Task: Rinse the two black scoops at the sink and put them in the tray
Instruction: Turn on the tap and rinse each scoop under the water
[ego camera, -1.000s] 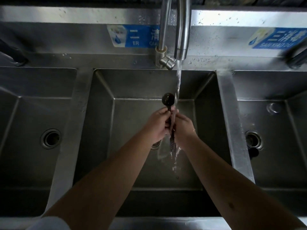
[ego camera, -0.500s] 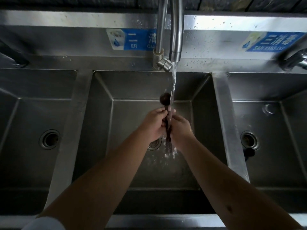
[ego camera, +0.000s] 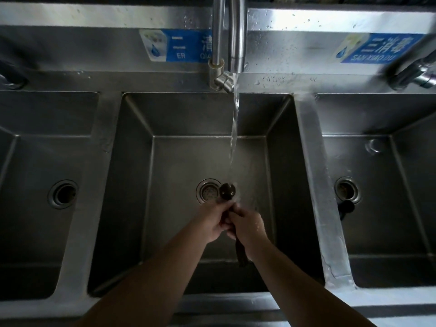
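Over the middle sink basin point(ego camera: 179, 119), my left hand point(ego camera: 215, 220) and my right hand point(ego camera: 249, 226) are clasped together around a black scoop point(ego camera: 227, 191). Its round bowl sticks out above my fingers, right under the water stream point(ego camera: 234, 128) from the tap point(ego camera: 236, 34). A dark handle end point(ego camera: 241, 254) pokes out below my right hand. Whether one scoop or two are in my grip I cannot tell. No tray is in view.
A strainer drain point(ego camera: 207, 191) sits just left of the scoop bowl. The left basin point(ego camera: 47, 138) and right basin point(ego camera: 382, 161) flank the middle one, each with a drain. A second tap point(ego camera: 415, 74) juts in at the far right. Blue labels mark the back wall.
My hands and the scoop have dropped lower in the basin, away from the spout. The scoop bowl now sits directly in the falling water beside the drain.
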Demonstrator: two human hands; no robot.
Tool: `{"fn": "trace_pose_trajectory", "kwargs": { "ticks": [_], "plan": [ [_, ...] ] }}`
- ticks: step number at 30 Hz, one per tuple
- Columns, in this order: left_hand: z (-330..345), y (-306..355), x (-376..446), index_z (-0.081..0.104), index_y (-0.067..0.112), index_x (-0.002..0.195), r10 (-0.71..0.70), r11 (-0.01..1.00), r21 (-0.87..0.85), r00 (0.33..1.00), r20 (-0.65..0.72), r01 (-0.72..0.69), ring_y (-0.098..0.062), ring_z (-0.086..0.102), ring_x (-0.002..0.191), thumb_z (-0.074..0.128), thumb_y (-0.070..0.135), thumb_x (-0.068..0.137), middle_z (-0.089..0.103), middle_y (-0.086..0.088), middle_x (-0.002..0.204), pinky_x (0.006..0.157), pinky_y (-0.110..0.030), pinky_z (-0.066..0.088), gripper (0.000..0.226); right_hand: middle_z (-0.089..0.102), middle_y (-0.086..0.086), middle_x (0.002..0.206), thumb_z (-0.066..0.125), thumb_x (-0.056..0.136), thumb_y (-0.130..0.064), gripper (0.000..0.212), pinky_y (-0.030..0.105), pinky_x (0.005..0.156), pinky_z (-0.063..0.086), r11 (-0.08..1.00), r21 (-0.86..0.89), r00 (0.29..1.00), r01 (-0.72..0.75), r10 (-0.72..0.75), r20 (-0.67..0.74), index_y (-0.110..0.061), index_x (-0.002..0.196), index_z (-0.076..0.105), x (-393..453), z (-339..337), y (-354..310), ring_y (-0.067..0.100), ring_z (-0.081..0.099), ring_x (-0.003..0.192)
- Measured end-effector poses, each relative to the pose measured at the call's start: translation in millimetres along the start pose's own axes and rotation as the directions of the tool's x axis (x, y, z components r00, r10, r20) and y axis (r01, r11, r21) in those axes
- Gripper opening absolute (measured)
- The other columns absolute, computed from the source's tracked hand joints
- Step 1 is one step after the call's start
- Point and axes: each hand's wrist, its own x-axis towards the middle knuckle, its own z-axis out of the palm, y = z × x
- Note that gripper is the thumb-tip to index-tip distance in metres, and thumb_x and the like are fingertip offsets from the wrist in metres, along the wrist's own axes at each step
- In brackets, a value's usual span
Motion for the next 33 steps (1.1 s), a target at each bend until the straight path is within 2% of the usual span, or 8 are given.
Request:
{"fn": "trace_pose_trajectory", "kwargs": {
  "ticks": [3,7,10,12,19,23,27,33],
  "plan": [
    [0,7,3,0.063,0.008,0.100,0.043,0.998,-0.048,0.999,0.028,-0.042,-0.019,0.054,0.054,0.054,0.023,0.093,0.065,-0.006,0.079,0.038,-0.027,0.039,0.019,0.075,0.010,0.071,0.062,0.094,-0.019,0.017,0.025,0.053,0.054,0.989,0.123,0.993,-0.079,0.066,0.101,-0.011,0.087,0.075,-5,-4,-1,0.017,0.067,0.059],
    [7,22,9,0.059,0.005,0.109,0.104,0.991,-0.078,0.994,-0.027,-0.105,-0.017,0.065,0.061,0.047,0.033,0.099,0.068,-0.007,0.086,0.050,-0.027,0.051,0.032,0.073,0.015,0.075,0.060,0.094,-0.016,0.019,0.027,0.050,0.051,0.966,0.236,0.983,-0.105,0.065,0.170,-0.004,0.091,0.074,-3,-7,-12,0.019,0.064,0.059],
    [15,36,11,0.059,0.010,0.103,0.152,0.985,-0.070,0.988,-0.041,-0.155,-0.012,0.057,0.043,0.045,0.034,0.100,0.066,-0.006,0.084,0.033,-0.018,0.038,0.028,0.075,0.014,0.074,0.062,0.093,-0.015,0.016,0.025,0.047,0.052,0.962,0.257,0.988,-0.093,0.057,0.144,-0.005,0.092,0.074,2,-1,-31,0.017,0.067,0.057],
    [16,49,11,0.056,0.009,0.107,0.214,0.974,-0.064,0.976,-0.026,-0.215,-0.010,0.053,0.042,0.044,0.030,0.101,0.062,-0.007,0.085,0.032,-0.016,0.034,0.025,0.076,0.014,0.074,0.062,0.093,-0.011,0.013,0.025,0.047,0.054,0.954,0.288,0.990,-0.087,0.049,0.136,-0.005,0.093,0.074,6,2,-45,0.017,0.069,0.057],
    [20,88,10,0.062,0.003,0.089,0.348,0.932,0.098,0.937,0.017,-0.348,-0.011,0.055,0.042,0.049,0.012,0.099,0.061,-0.005,0.061,0.035,-0.019,0.040,0.019,0.076,0.020,0.083,0.056,0.094,0.000,0.019,0.025,0.053,0.058,0.882,0.471,0.974,0.026,-0.129,0.187,-0.002,0.100,0.074,10,9,-94,0.021,0.074,0.067],
    [29,114,12,0.070,0.009,0.089,0.406,0.909,0.094,0.914,0.013,-0.405,-0.019,0.063,0.064,0.055,0.011,0.095,0.069,-0.009,0.080,0.053,-0.027,0.048,0.016,0.072,0.022,0.083,0.044,0.096,0.004,0.025,0.028,0.056,0.058,0.844,0.532,0.935,0.068,-0.240,0.260,0.006,0.104,0.067,7,7,-118,0.022,0.070,0.066],
    [42,136,9,0.072,0.011,0.091,0.467,0.879,0.088,0.883,0.042,-0.469,-0.014,0.067,0.065,0.055,0.004,0.092,0.074,-0.006,0.087,0.049,-0.021,0.048,0.019,0.068,0.030,0.099,0.045,0.097,0.003,0.028,0.030,0.064,0.062,0.816,0.562,0.917,0.136,-0.318,0.240,0.013,0.118,0.061,4,6,-143,0.026,0.072,0.075],
    [58,160,6,0.076,0.014,0.087,0.539,0.839,0.030,0.837,0.089,-0.543,-0.009,0.062,0.051,0.062,0.010,0.083,0.071,-0.006,0.079,0.039,-0.018,0.041,0.015,0.076,0.014,0.073,0.043,0.098,0.005,0.026,0.026,0.056,0.059,0.739,0.664,0.891,0.119,-0.374,0.256,0.003,0.108,0.067,1,6,-172,0.022,0.074,0.066]
  ]
}}
